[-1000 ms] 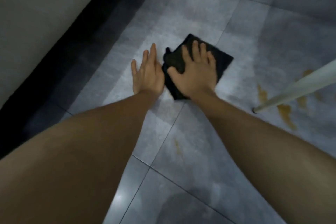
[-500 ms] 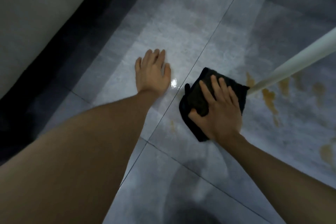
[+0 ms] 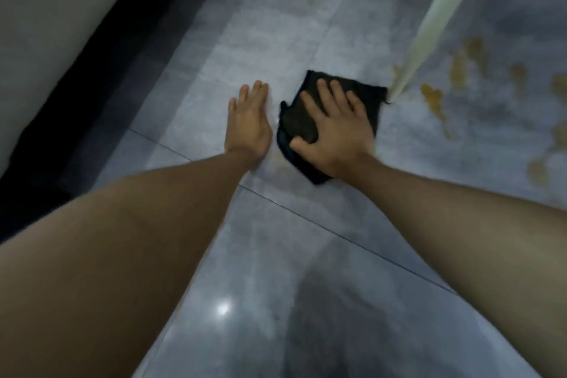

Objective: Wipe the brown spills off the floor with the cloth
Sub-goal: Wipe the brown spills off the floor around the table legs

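The right hand presses flat, fingers spread, on the cloth; the left hand lies open on the floor. Spills lie at three o'clock past the leg, so sweep around it with firm pressure.

Two bare forearms and hands, seen from above.

Both arms are uncovered along their whole visible length: no sleeve, cuff or glove shows on either. The left hand and right hand carry no ring, and neither wrist bears a watch or band. The fingernails look short and unpainted, though blur softens the fingertips, and the forearms look smooth.
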A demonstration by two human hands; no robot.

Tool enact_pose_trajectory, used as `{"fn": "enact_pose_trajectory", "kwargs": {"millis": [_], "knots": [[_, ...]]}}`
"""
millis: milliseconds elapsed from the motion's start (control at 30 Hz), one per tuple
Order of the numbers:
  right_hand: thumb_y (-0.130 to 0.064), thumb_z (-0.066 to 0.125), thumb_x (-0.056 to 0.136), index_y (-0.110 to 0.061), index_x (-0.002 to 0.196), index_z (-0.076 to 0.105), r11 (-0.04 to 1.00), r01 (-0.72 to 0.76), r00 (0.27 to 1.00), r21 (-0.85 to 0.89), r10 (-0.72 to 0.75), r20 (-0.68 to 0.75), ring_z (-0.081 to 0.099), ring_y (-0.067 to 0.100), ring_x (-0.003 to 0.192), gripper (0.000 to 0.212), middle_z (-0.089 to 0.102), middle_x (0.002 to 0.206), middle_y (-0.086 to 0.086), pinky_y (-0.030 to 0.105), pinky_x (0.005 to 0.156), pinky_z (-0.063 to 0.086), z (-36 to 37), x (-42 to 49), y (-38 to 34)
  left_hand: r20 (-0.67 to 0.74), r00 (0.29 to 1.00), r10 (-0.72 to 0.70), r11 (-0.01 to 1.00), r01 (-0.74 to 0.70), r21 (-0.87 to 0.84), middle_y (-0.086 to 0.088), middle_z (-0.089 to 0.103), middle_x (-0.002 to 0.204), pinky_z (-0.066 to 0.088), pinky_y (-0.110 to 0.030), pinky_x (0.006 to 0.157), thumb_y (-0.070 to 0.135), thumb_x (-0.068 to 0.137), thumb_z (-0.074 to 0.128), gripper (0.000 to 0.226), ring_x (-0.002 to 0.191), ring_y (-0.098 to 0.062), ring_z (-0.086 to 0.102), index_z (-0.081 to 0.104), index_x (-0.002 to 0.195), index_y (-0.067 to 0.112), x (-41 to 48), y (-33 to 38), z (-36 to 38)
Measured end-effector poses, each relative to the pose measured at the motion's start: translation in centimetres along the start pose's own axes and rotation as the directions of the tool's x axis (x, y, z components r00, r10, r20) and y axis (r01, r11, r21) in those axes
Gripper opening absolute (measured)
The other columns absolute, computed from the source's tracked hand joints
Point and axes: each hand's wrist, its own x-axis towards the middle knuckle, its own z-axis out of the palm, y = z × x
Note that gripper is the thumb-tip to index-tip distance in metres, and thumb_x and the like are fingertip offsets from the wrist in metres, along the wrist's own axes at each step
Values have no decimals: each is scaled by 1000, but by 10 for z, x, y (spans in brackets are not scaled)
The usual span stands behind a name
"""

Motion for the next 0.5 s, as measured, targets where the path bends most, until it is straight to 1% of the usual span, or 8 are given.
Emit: {"fn": "enact_pose_trajectory", "kwargs": {"millis": [67, 133, 200, 267, 300, 367, 433, 500], "knots": [[-71, 48, 83, -22, 155, 45, 991, 131, 991, 33, -130, -31, 28, 34, 154, 87, 32, 166, 14, 49, 125, 18, 4, -46, -8, 22, 1000, -6, 998, 7, -57, -14, 30, 163, 5, -39, 124, 4, 90, 35, 64, 154, -33, 20, 34, 155, 6, 0, -4, -2], [-74, 45, 83, -25, 156, 42, 979, 202, 978, 36, -203, 41, 23, 31, 156, 88, 28, 168, 10, 49, 126, 15, 5, -76, -10, -2, 999, -38, 996, 38, -85, -17, 32, 162, 12, -38, 125, 5, 98, 33, 56, 152, -32, 24, 37, 154, 6, -10, -2, -5], [-74, 47, 84, -24, 154, 46, 983, 181, 983, 36, -182, 7, 24, 30, 156, 86, 30, 168, 10, 49, 125, 17, 7, -74, -10, -45, 997, -59, 991, 53, -123, -20, 39, 155, 29, -43, 119, 6, 102, 41, 47, 143, -36, 36, 44, 149, 6, -30, 2, -6], [-74, 46, 84, -22, 154, 47, 996, 71, 997, 52, -69, -38, 24, 31, 156, 87, 30, 167, 12, 49, 125, 16, 10, -54, -18, -82, 996, -18, 998, 13, -65, -21, 43, 151, 33, -48, 115, 12, 103, 44, 45, 136, -39, 40, 47, 147, 7, -50, 8, -3], [-75, 41, 83, -24, 156, 42, 998, 12, 1000, 60, -11, -12, 19, 30, 157, 89, 25, 169, 11, 49, 126, 12, 10, -43, -24, -78, 997, -4, 1000, 2, -24, -21, 40, 154, 28, -50, 117, 16, 104, 42, 47, 139, -39, 37, 44, 150, 9, -56, 8, -1], [-75, 34, 82, -25, 160, 34, 997, -49, 998, 56, 48, 32, 13, 29, 159, 92, 19, 171, 11, 48, 127, 5, 11, -34, -33, 1, 999, -48, 998, 48, 51, -15, 26, 165, 10, -48, 124, 28, 106, 36, 53, 152, -33, 19, 30, 158, 17, -57, 8, -1], [-72, 38, 84, -24, 158, 39, 997, -22, 1000, 74, 22, -6, 19, 30, 157, 89, 25, 169, 12, 49, 127, 9, 10, -45, -32, 96, 990, -99, 975, 78, 207, -6, 6, 171, -3, -50, 124, 46, 105, 30, 64, 156, -29, 0, 10, 162, 26, -56, 7, 0], [-68, 48, 85, -21, 153, 48, 995, 61, 994, 75, -54, -90, 27, 32, 155, 83, 34, 165, 14, 50, 126, 17, 8, -72, -17, 128, 983, -132, 943, 85, 320, 1, -8, 171, -7, -59, 121, 65, 100, 20, 74, 155, -32, -11, -5, 161, 31, -61, 10, 4]]}}
